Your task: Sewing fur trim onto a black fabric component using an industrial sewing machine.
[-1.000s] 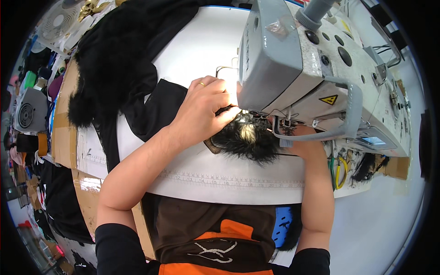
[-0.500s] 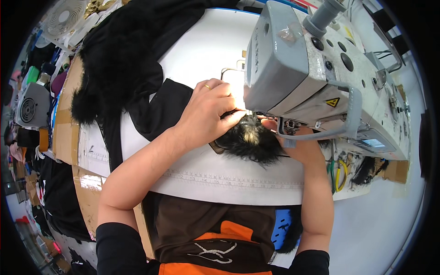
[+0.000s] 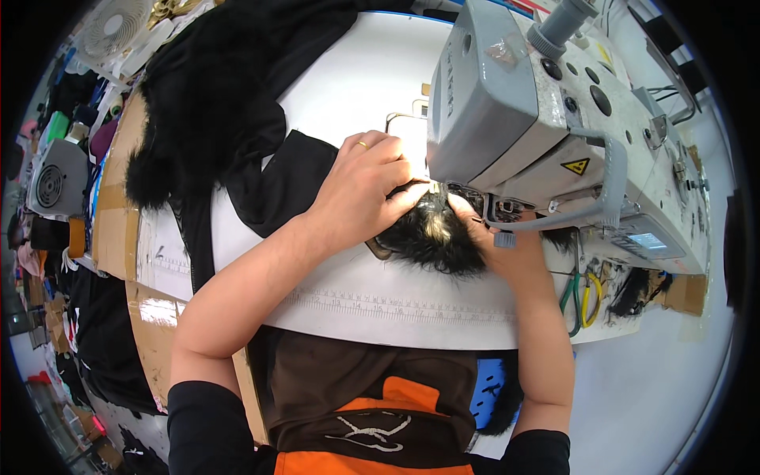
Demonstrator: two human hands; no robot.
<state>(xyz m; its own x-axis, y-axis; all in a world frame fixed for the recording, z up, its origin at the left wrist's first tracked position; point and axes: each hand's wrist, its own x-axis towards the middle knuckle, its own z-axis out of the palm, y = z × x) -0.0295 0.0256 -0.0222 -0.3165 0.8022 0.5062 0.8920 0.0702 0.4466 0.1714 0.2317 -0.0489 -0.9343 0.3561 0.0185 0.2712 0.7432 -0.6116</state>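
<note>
Grip pinched: my left hand [image 3: 368, 188] has the shaggy black fur piece [image 3: 442, 249] beside the boxy grey-and-white sewing machine [image 3: 484, 111]; right hand [image 3: 489, 239], fingers hidden, can't tell; slipping, I could snag hairs.

Gold-ringed bare left hand [image 3: 366, 190] and bare right hand [image 3: 495, 237] touch shaggy black fur piece [image 3: 431, 252] beside bulky grey-and-white sewing machine [image 3: 495, 103]. Flat white tabletop [image 3: 317, 321] beneath; black cloth [image 3: 289, 186] left.
</note>
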